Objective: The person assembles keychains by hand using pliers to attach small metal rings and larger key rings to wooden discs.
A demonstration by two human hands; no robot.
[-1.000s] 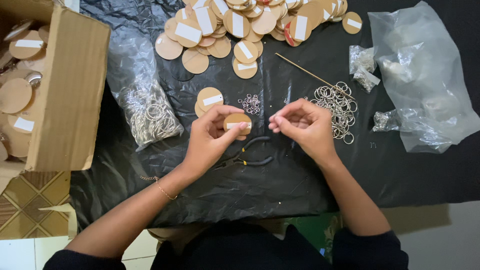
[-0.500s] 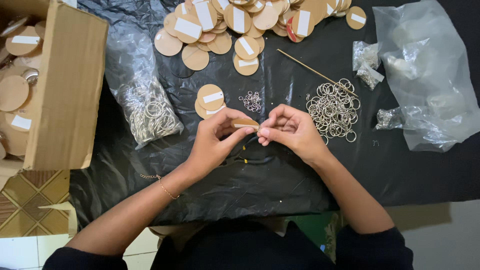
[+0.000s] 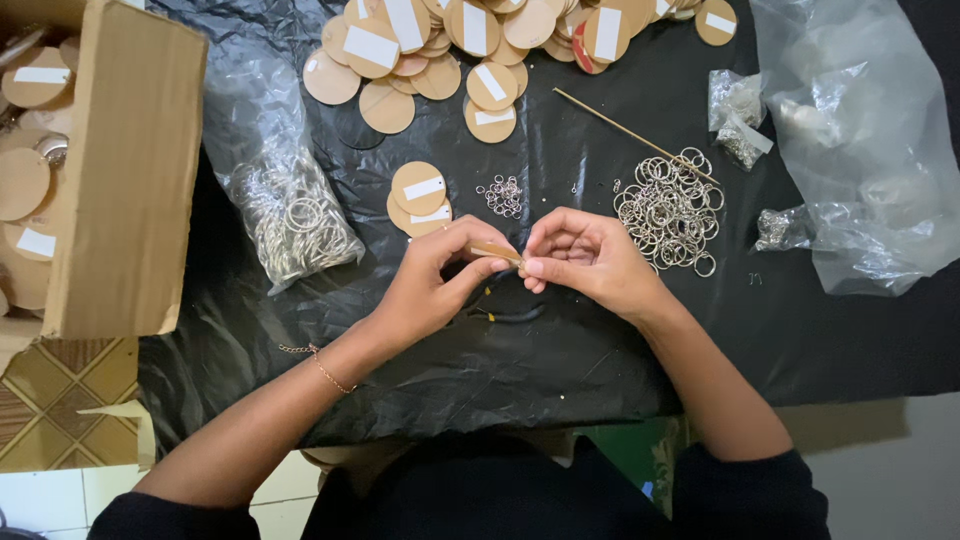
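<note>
Above the black plastic-covered surface [image 3: 600, 370], my left hand [image 3: 430, 285] and right hand [image 3: 590, 262] meet, each grip pinching one thin wooden disc [image 3: 493, 250] edge-on. It looks light, stiff and smooth, best held by its rim; loose metal rings [image 3: 668, 208] lie nearby.

Brown cardboard box [image 3: 130, 170] at left; clear plastic bags [image 3: 285, 190] beside it and right [image 3: 860, 150].

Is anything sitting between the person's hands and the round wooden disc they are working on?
Nothing visible does. The left hand already pinches the round tan wooden disc edge-on, and the right hand meets it at the fingertips, above the black plastic sheet.
</note>
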